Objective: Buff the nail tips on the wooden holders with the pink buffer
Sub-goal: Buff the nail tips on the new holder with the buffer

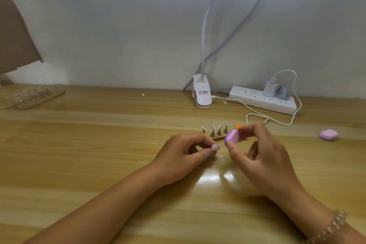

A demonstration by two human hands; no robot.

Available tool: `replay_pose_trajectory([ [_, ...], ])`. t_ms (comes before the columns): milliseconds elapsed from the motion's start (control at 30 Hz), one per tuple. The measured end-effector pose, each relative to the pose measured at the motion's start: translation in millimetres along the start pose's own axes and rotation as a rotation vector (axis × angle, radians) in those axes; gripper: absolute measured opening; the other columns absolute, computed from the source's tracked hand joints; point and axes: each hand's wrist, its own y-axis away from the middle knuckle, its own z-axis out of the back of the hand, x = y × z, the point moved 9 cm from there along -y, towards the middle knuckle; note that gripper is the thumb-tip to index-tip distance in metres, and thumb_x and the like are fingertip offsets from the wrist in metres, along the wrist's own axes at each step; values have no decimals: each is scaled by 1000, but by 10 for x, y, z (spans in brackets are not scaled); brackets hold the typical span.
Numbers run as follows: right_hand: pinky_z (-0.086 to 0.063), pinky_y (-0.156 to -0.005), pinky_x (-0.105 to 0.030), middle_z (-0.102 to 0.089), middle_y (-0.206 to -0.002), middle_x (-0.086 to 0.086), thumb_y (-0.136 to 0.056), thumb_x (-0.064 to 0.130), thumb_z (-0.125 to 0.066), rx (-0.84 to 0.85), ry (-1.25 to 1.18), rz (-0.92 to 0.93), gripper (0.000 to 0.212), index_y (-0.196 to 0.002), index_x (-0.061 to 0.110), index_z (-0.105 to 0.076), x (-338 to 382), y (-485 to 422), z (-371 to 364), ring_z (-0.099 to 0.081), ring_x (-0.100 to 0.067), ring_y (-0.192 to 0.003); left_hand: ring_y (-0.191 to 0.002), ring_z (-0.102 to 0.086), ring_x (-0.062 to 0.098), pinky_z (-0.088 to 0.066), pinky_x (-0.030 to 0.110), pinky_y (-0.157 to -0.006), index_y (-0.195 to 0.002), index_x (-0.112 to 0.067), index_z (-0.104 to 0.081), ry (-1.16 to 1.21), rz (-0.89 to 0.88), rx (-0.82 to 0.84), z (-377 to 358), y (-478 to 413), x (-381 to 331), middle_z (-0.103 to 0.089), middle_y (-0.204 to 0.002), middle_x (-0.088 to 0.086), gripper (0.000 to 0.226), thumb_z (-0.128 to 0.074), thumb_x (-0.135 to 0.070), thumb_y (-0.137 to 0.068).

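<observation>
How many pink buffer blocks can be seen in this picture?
2. One pink buffer is pinched in the right hand; the other buffer lies on the table, far to the right. The hands may hide more.

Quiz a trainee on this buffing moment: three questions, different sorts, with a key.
1. True or false: the right hand holds the pink buffer.
2. How many nail tips show on the near wooden holder? A two, B four, C seven.
3. Fill in: the left hand pinches a ___.
Key: 1 true; 2 B; 3 nail tip.
</observation>
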Motion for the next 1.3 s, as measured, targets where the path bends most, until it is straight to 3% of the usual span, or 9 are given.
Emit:
replay_pose_trajectory([
  [133,-45,-50,-26,-52,-87,31,-77,49,-61,152,137,181,31,-103,35,-52,274,122,-191,-47,2,-55,-63,-56,9,-43,27,-63,-104,-23,-76,-28,-1,27,1,-6,-5,-74,-94,-10,21,-65,-9,-92],
  [200,-46,-51,-30,-56,-91,25,-77,45,-64,109,121,142,29,-101,34,-53,213,74,-133,-46,3,-55,-68,-60,16,-46,30,-65,-104,-24,-76,-26,-1,29,0,-4,-9,-75,-95,-10,21,-65,-10,-93],
  [267,-45,-52,-31,-58,-95,20,-78,40,-67,73,114,118,27,-101,32,-54,176,49,-89,-45,5,-56,-66,-56,9,-41,26,-63,-103,-25,-77,-31,-6,28,-2,-3,-8,-75,-94,-13,20,-66,-11,-93],
  [633,-32,-48,-14,-48,-82,35,-73,47,-67,166,182,199,32,-98,35,-51,292,126,-195,-44,8,-55,-83,-65,29,-52,44,-76,-105,-19,-75,-56,0,67,-25,7,-35,-75,-96,-7,20,-61,-10,-96],
  [833,-33,-50,-19,-55,-89,24,-74,43,-71,103,161,116,31,-94,35,-49,191,72,-117,-47,10,-60,-70,-54,6,-42,28,-67,-101,-17,-76,-55,-1,47,-10,10,-35,-70,-88,-16,16,-62,-11,-97],
  [933,-35,-48,-17,-52,-87,27,-73,50,-65,186,218,217,31,-95,37,-47,314,146,-235,-43,13,-57,-72,-57,8,-47,35,-70,-103,-18,-75,-68,-8,61,-13,11,-47,-72,-90,-9,19,-59,-9,-97],
  [1067,-37,-51,-23,-56,-88,23,-73,49,-67,114,142,81,31,-93,33,-50,147,59,-123,-48,6,-59,-75,-59,10,-48,41,-75,-102,-19,-75,-42,1,54,-15,8,-26,-73,-93,-8,16,-60,-16,-97],
  [1200,-30,-51,-9,-54,-80,29,-74,53,-61,169,145,156,29,-93,33,-52,257,125,-207,-48,7,-57,-68,-58,8,-47,33,-67,-102,-26,-75,-61,5,69,-34,-3,13,-73,-91,-13,20,-59,-23,-92],
  [1300,-37,-55,-22,-62,-89,22,-78,53,-63,144,95,70,28,-93,31,-55,128,63,-163,-49,4,-58,-59,-51,-1,-39,24,-61,-96,-36,-75,-37,0,68,-44,-9,27,-71,-85,-20,17,-67,-21,-93],
])
